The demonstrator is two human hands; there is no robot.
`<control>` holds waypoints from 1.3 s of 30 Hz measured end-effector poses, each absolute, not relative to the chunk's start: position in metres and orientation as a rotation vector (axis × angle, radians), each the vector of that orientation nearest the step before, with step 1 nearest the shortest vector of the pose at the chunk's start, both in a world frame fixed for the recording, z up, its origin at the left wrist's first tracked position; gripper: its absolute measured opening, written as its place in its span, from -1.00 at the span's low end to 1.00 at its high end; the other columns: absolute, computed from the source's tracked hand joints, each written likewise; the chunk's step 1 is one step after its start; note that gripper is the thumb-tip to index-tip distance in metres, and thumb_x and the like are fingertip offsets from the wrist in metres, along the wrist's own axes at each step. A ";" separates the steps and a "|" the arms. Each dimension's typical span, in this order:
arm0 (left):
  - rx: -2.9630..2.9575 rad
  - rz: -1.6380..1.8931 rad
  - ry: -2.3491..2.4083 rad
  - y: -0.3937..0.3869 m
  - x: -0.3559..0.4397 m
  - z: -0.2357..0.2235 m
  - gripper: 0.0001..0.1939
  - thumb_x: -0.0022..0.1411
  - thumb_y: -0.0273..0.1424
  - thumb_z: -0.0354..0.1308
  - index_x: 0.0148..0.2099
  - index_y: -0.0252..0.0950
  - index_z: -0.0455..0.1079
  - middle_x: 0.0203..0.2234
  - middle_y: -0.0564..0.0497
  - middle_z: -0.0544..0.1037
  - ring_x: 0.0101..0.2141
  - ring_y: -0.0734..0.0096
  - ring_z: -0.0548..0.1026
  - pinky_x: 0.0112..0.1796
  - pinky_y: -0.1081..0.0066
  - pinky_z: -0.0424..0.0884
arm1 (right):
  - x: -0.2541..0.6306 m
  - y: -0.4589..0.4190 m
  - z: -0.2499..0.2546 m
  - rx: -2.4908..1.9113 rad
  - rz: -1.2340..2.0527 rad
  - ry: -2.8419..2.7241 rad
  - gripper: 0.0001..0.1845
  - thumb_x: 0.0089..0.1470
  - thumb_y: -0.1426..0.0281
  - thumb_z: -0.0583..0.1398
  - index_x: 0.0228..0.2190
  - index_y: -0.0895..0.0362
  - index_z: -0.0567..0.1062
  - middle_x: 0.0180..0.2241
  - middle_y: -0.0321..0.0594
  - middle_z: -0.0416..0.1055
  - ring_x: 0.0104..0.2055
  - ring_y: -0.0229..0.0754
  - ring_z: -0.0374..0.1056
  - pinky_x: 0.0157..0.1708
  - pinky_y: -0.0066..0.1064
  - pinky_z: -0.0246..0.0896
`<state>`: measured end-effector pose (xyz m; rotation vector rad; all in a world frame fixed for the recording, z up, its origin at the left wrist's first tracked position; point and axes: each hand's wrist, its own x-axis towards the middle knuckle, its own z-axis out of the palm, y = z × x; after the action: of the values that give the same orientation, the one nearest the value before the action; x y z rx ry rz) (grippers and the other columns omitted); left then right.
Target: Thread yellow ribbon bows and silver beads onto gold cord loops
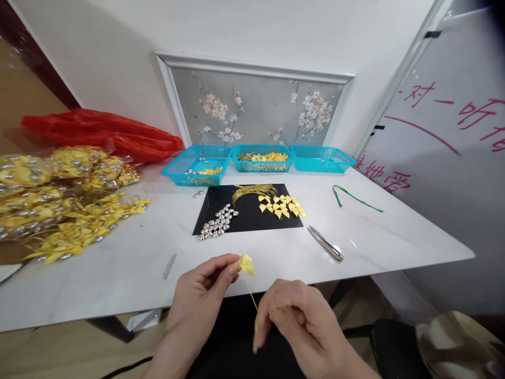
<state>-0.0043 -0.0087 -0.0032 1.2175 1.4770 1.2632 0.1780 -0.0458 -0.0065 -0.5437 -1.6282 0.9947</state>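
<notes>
Over the front edge of the table, my left hand point(199, 297) pinches a yellow ribbon bow point(246, 266) between thumb and fingertips. A thin gold cord point(251, 293) runs down from the bow to my right hand point(303, 323), whose curled fingers are closed on it; the exact grip is partly hidden. Beyond my hands lies a black mat point(252, 225). On it are shiny silver beads point(215, 225) at the left, a bundle of gold cords point(254, 191) at the back and several yellow bows point(280, 206) at the right. Metal thread snips point(325, 243) lie right of the mat.
Blue baskets stand along the back: the left basket point(169, 171) and middle basket point(262, 167) hold pieces, the right basket point(325, 167) a few bits. Bagged yellow ornaments point(67, 195) and a red bag point(106, 134) fill the left. A green cord point(359, 200) lies right.
</notes>
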 end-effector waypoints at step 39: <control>2.028 0.917 1.890 0.060 -0.070 -0.013 -0.80 0.34 -0.28 0.18 -0.07 -0.25 0.49 -0.06 -0.07 0.57 -0.08 0.18 0.53 -0.05 0.07 0.47 | 0.183 -0.031 -0.016 -0.846 1.284 -1.239 -0.79 0.36 0.25 0.11 -0.32 0.08 0.34 -0.54 -0.42 0.35 -0.54 -0.32 0.39 -0.40 -0.44 0.38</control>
<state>-0.0699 0.0598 -0.0130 2.0285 1.8898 0.9165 0.1831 -0.0314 -0.0163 -0.8456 -1.2394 1.2836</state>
